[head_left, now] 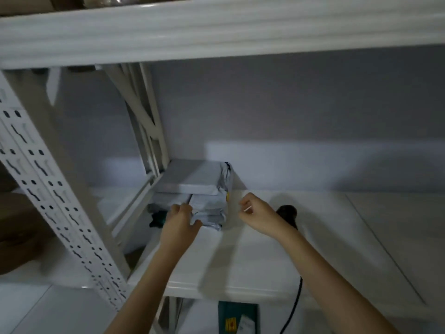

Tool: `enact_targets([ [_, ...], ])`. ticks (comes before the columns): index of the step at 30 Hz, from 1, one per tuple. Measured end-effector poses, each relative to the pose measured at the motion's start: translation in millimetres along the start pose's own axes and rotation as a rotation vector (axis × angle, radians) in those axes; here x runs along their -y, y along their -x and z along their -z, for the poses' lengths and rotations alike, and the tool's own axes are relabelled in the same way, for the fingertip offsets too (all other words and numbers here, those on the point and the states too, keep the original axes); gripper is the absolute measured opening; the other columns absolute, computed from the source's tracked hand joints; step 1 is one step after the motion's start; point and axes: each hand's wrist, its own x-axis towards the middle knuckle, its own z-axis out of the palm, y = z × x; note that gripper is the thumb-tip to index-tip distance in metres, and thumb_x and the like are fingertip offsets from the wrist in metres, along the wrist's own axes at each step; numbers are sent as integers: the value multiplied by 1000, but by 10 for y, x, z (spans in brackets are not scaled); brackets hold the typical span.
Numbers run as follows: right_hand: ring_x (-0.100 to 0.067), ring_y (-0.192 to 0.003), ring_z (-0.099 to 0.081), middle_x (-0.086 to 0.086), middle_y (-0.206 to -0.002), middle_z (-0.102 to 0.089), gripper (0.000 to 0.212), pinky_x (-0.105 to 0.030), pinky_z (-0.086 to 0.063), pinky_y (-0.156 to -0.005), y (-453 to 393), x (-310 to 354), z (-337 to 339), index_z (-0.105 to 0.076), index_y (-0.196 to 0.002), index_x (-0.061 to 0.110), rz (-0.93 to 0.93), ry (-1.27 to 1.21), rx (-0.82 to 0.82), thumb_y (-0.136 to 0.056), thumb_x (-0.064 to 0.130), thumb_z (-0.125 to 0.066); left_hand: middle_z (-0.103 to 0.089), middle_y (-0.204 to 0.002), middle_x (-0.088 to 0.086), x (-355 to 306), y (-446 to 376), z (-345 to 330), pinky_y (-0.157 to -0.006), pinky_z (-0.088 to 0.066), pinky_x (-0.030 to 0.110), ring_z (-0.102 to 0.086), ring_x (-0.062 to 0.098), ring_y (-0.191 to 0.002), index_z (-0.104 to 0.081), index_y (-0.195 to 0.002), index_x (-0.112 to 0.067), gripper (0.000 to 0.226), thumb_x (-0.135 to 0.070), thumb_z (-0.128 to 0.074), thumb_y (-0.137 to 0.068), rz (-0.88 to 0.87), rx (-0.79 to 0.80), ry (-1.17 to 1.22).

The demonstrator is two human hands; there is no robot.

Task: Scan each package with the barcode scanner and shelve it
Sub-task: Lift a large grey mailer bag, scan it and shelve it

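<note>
Left hand: the left hand [179,219] reaches onto the white shelf [252,256]; its fingers [186,208] and thumb are closed on the near left corner of the lower grey package [210,212].
Right hand: the right hand [256,214] is just to the right of the packages, not touching them; the fingers [245,203] are loosely curled with the fingertips close together. A thin pale line shows at the fingertips, but I cannot tell what it is, or if the hand holds anything.
Lower package: a grey plastic mailer lying flat on the shelf, between the two hands, its wrinkled end toward the camera.
Upper package: a flat grey package [192,177] lies on top of the lower one, just beyond the fingertips of both hands, in the back left corner.
Barcode scanner: the black scanner [287,213] lies on the shelf just behind the right wrist; its black cable [295,302] hangs over the front edge.
Shelf post: the white perforated upright [48,189] stands left of the left hand.
</note>
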Motion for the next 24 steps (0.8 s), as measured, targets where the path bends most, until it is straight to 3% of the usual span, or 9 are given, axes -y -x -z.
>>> enact_targets([
  [4,-26,-97,-57,-12,-107,-58,22,-36,-45,-79,-429,-72,-274,-50,-102,9,-29,1,40,-85,20,-59,-41,-135,22,274,-469,-35,-92,-43,45,-44,39,-119,-45,-128,0,47,-16,-62,-87,123,7,20],
  [6,-30,-96,-58,-17,-101,-59,20,-40,-46,-83,-660,-61,-366,-54,-98,9,-14,-8,22,-82,18,-63,-38,-141,21,397,-689,-52,-99,-39,47,-39,39,-127,-40,-134,-1,59,-18,-66,-84,78,-30,8],
  [10,-17,-90,-48,4,-94,-51,31,-27,-37,-75,-1134,22,-458,-52,-100,8,59,59,-21,-77,18,-71,-35,-144,18,552,-1118,-106,-97,-39,46,-38,37,-128,-38,-136,-5,63,-23,-66,-83,-35,31,-118],
  [12,-24,-101,-53,-8,-110,-56,49,-30,-42,-83,-1359,68,-497,-53,-115,3,72,145,-23,-75,22,-74,-33,-148,15,575,-1300,-152,-96,-40,47,-37,37,-129,-35,-140,-10,63,-26,-63,-85,-84,28,-171],
  [15,-28,-128,-40,-12,-143,-39,77,-34,-37,-101,-1577,123,-561,-34,-140,9,49,294,25,-78,32,-72,-27,-153,12,563,-1540,-248,-105,-34,44,-30,30,-138,-28,-146,-16,71,-35,-62,-87,-191,55,-300],
  [19,-27,-139,-28,-11,-151,-31,78,-37,-26,-112,-1709,89,-656,-32,-142,10,118,428,45,-80,39,-69,-22,-157,8,539,-1842,-375,-114,-19,40,-15,26,-146,-22,-149,-16,79,-43,-62,-85,-307,140,-400],
  [24,-23,-140,-25,-8,-153,-29,73,-36,-20,-112,-1792,-44,-653,-33,-142,12,175,641,41,-82,37,-66,-37,-149,4,629,-1982,-460,-114,-16,38,-22,24,-143,-36,-143,-19,69,-43,-63,-83,-390,157,-450],
])
